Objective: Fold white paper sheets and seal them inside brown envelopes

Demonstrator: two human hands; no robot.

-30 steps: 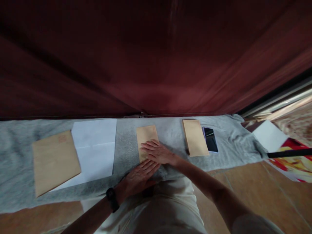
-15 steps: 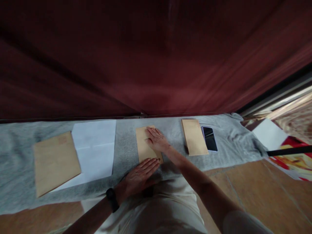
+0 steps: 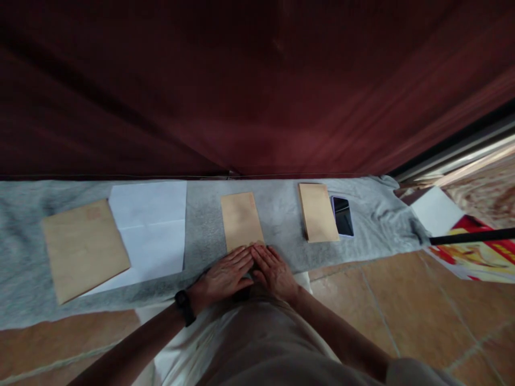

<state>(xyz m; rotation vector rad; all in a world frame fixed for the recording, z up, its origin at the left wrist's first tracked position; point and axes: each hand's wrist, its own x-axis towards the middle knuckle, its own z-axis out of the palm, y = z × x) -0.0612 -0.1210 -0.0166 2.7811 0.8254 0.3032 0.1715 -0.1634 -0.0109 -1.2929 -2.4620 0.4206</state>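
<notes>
A brown paper envelope (image 3: 242,220) lies flat on the grey cloth (image 3: 205,225) in front of me, a faint reddish mark near its far right corner. My left hand (image 3: 225,273) rests palm down at its near edge, fingers stretched out. My right hand (image 3: 276,271) lies flat beside it, its fingertips meeting the left ones on that same edge. Both hands are open and grip nothing; they cover the envelope's near end. To the right is a stack of similar envelopes (image 3: 319,213). At the left, more brown envelopes (image 3: 86,246) overlap white paper (image 3: 156,236).
A phone (image 3: 343,217) lies against the right-hand stack. Dark red fabric (image 3: 257,107) rises behind the cloth-covered surface. Beyond its right end are a dark bar (image 3: 470,237), a white sheet (image 3: 436,210) and a red and yellow printed package (image 3: 478,257). Tiled floor (image 3: 354,300) shows below.
My right hand has slid from the envelope's far part down to its near edge, beside my left hand. The whole view has shifted slightly.
</notes>
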